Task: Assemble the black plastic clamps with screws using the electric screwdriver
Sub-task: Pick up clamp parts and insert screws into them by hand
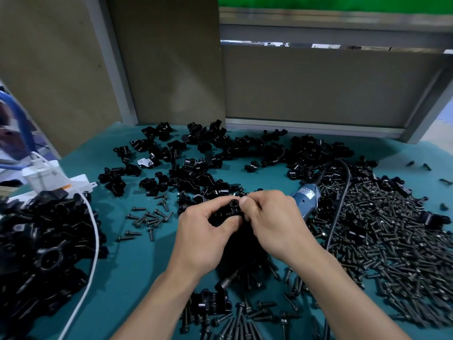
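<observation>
My left hand [208, 231] grips a clamp [225, 214] above the table [147, 256]. My right hand [272, 222] curls its fingers to pinch the screw [232, 204] into it. Step: hand-starting. Next, probably: take up the screwdriver [306, 198] lying just behind and square the bit.

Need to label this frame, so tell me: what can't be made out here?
- Head view: the clamp is mostly covered by the fingers of the left hand and right hand gripping it. How deep its screw sits is unclear.
- The screwdriver: tip hidden behind the right hand, label too small to read.
- The pile of black parts is cut off by the left edge.
</observation>
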`<move>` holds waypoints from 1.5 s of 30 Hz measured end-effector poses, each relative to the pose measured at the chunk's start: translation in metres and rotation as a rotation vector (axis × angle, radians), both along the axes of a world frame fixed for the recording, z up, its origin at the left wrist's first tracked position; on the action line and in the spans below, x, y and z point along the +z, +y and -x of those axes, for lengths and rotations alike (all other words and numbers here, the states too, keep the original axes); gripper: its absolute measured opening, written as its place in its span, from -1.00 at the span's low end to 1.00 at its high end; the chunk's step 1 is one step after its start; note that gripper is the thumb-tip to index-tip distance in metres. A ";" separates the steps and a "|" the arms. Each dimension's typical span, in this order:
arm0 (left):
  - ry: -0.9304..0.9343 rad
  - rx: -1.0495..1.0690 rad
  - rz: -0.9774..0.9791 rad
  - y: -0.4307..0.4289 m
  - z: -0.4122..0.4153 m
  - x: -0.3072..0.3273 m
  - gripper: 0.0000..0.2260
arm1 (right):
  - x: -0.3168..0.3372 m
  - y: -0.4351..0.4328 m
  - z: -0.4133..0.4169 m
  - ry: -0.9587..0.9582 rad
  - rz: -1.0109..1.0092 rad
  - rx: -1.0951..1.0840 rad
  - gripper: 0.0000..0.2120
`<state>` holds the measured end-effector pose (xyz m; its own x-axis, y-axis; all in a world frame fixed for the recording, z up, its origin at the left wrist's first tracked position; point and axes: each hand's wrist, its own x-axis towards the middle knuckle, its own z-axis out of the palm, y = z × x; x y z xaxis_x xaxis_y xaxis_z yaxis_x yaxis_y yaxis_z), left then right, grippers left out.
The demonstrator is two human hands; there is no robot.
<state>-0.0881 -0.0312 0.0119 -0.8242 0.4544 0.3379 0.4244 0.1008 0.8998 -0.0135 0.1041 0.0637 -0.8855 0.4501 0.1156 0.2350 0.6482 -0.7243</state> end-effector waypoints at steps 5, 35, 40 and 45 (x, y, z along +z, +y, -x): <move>-0.023 -0.016 0.001 0.001 0.001 0.001 -0.69 | 0.008 0.009 -0.003 0.010 0.077 0.074 -0.83; 0.011 -0.108 -0.045 -0.002 -0.001 0.009 -0.58 | -0.006 0.006 0.000 0.058 -0.045 0.102 -0.69; 0.032 -0.114 -0.044 -0.002 -0.003 0.010 -0.64 | -0.002 0.006 0.000 0.057 -0.012 0.109 -0.74; -0.023 -0.022 -0.074 -0.001 -0.001 0.009 -0.65 | 0.014 0.001 -0.007 0.012 -0.073 0.075 -0.54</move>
<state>-0.0876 -0.0324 0.0205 -0.8225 0.4466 0.3521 0.4047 0.0245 0.9141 -0.0065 0.1049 0.0778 -0.9147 0.3724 0.1568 0.1750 0.7149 -0.6770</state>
